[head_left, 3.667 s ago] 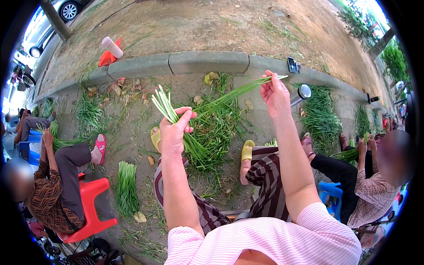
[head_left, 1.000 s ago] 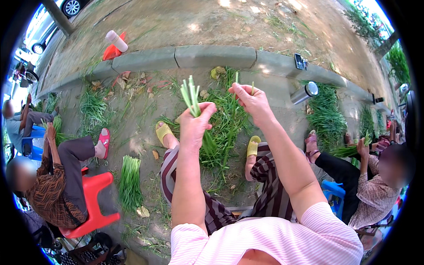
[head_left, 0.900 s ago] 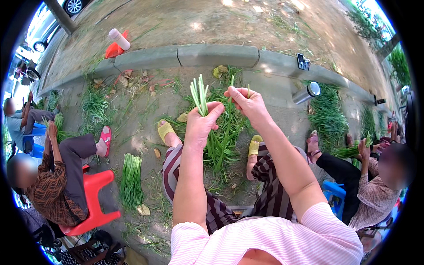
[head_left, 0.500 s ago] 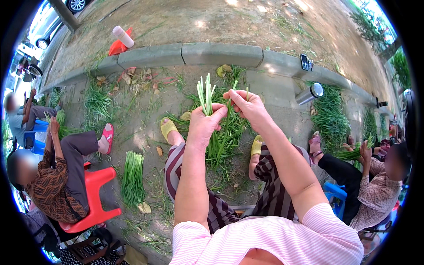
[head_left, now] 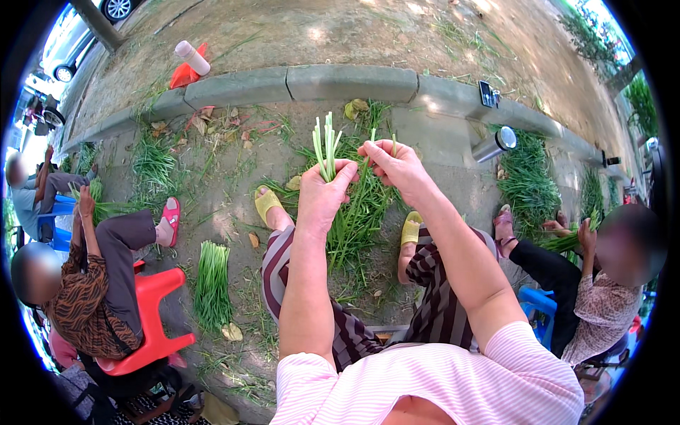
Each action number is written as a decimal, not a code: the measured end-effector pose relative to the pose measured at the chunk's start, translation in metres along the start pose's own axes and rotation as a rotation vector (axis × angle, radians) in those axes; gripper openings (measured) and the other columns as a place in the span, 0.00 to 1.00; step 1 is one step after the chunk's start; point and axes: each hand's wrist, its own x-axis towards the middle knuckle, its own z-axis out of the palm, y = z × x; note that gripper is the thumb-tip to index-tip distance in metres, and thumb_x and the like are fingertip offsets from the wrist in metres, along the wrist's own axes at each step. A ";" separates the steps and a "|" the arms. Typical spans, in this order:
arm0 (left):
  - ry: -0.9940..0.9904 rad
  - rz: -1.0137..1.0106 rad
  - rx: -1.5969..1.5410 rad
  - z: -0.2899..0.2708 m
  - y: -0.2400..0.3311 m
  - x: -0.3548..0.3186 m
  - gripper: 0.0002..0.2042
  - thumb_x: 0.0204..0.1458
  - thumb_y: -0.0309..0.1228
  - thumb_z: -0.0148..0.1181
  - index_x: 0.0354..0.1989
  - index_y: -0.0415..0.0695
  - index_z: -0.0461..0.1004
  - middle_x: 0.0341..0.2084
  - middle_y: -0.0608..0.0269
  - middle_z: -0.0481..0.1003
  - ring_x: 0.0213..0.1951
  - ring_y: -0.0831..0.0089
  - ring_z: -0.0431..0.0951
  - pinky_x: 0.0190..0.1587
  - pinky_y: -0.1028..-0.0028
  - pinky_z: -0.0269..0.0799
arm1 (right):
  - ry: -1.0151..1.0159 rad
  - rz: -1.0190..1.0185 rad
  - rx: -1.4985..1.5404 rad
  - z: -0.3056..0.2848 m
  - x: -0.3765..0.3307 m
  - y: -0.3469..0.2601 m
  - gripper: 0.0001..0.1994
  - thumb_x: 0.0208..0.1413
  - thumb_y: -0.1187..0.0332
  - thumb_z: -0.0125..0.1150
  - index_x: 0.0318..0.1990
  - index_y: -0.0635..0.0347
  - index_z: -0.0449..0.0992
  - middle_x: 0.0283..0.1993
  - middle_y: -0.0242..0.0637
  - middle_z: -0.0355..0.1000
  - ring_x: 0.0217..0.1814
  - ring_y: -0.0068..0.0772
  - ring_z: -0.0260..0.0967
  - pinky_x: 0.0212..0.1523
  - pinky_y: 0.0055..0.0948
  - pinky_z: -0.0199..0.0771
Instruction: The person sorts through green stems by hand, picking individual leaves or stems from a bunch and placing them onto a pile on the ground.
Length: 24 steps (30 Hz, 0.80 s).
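Observation:
My left hand (head_left: 322,195) is closed round a small bunch of chives (head_left: 326,147), their pale cut ends standing up above the fist. Close beside it on the right, my right hand (head_left: 398,170) pinches a thin green chive stalk (head_left: 373,134) between thumb and fingers. The lower ends of what I hold merge with the loose pile of chives (head_left: 365,219) on the ground below, between my feet. Left of my legs lies a neat bundle of chives (head_left: 212,287), its ends lined up.
A person sits on a red plastic stool (head_left: 152,312) at left; another, at right, is by a blue stool (head_left: 538,312). A metal tumbler (head_left: 494,144) stands near another chive heap (head_left: 528,184). Beyond runs a stone curb (head_left: 352,83), with a pink bottle (head_left: 192,58) on a red bag behind.
My two hands have drawn slightly apart, each keeping its grip. The person at right has shifted forward a little. The whole view has moved slightly.

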 end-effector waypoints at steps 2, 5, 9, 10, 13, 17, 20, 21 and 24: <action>0.004 -0.015 -0.011 0.001 0.000 0.000 0.08 0.54 0.32 0.65 0.38 0.42 0.80 0.27 0.67 0.78 0.21 0.86 0.68 0.24 0.82 0.66 | -0.001 -0.016 0.029 0.001 0.000 0.001 0.13 0.62 0.55 0.56 0.39 0.55 0.78 0.28 0.20 0.70 0.26 0.10 0.60 0.23 0.14 0.57; -0.011 -0.007 0.009 0.002 -0.004 0.001 0.08 0.53 0.32 0.65 0.37 0.43 0.80 0.27 0.68 0.78 0.21 0.86 0.68 0.23 0.82 0.66 | 0.002 -0.039 0.057 0.001 0.001 0.003 0.13 0.63 0.55 0.56 0.39 0.55 0.78 0.28 0.20 0.69 0.26 0.10 0.60 0.22 0.15 0.57; -0.026 -0.008 0.015 0.003 -0.006 0.002 0.08 0.52 0.32 0.66 0.38 0.43 0.80 0.27 0.69 0.78 0.22 0.85 0.69 0.24 0.82 0.67 | 0.010 -0.056 0.058 0.002 0.002 0.002 0.12 0.63 0.56 0.57 0.39 0.55 0.77 0.28 0.21 0.69 0.27 0.10 0.60 0.23 0.15 0.57; -0.028 -0.005 0.025 0.003 -0.005 0.001 0.08 0.52 0.32 0.66 0.38 0.43 0.80 0.27 0.69 0.78 0.23 0.85 0.70 0.24 0.82 0.67 | 0.014 -0.054 0.054 0.002 0.002 0.001 0.12 0.63 0.56 0.57 0.39 0.55 0.77 0.28 0.21 0.69 0.27 0.10 0.60 0.23 0.15 0.57; -0.043 -0.005 0.028 0.005 -0.001 -0.001 0.09 0.51 0.31 0.67 0.38 0.43 0.81 0.28 0.68 0.78 0.24 0.85 0.71 0.24 0.82 0.67 | 0.022 -0.050 0.042 0.003 0.001 0.000 0.12 0.63 0.56 0.57 0.38 0.55 0.77 0.28 0.20 0.68 0.27 0.09 0.59 0.23 0.14 0.57; -0.047 -0.035 0.011 0.003 -0.001 0.000 0.09 0.51 0.31 0.67 0.38 0.42 0.81 0.28 0.68 0.79 0.26 0.83 0.73 0.25 0.82 0.68 | 0.023 -0.061 0.028 0.005 -0.001 0.000 0.12 0.63 0.56 0.57 0.38 0.54 0.77 0.27 0.18 0.67 0.26 0.08 0.58 0.22 0.12 0.55; -0.040 -0.010 0.027 0.002 -0.005 0.002 0.09 0.51 0.31 0.67 0.38 0.42 0.81 0.28 0.68 0.78 0.27 0.83 0.73 0.25 0.81 0.68 | 0.026 -0.084 0.007 0.007 -0.001 0.000 0.12 0.63 0.56 0.56 0.39 0.54 0.78 0.27 0.18 0.67 0.26 0.08 0.58 0.23 0.12 0.55; -0.038 -0.016 0.028 0.001 -0.006 0.002 0.09 0.50 0.31 0.67 0.38 0.42 0.81 0.28 0.68 0.78 0.27 0.83 0.73 0.25 0.81 0.68 | 0.028 -0.094 -0.003 0.008 0.000 -0.001 0.13 0.63 0.56 0.56 0.39 0.55 0.78 0.27 0.18 0.67 0.26 0.08 0.58 0.23 0.13 0.55; -0.033 -0.027 0.040 0.001 -0.007 0.002 0.08 0.50 0.31 0.67 0.37 0.42 0.80 0.28 0.68 0.78 0.27 0.82 0.73 0.25 0.81 0.68 | 0.032 -0.115 -0.024 0.009 0.001 0.001 0.13 0.64 0.56 0.55 0.40 0.55 0.78 0.28 0.18 0.68 0.27 0.08 0.58 0.23 0.13 0.55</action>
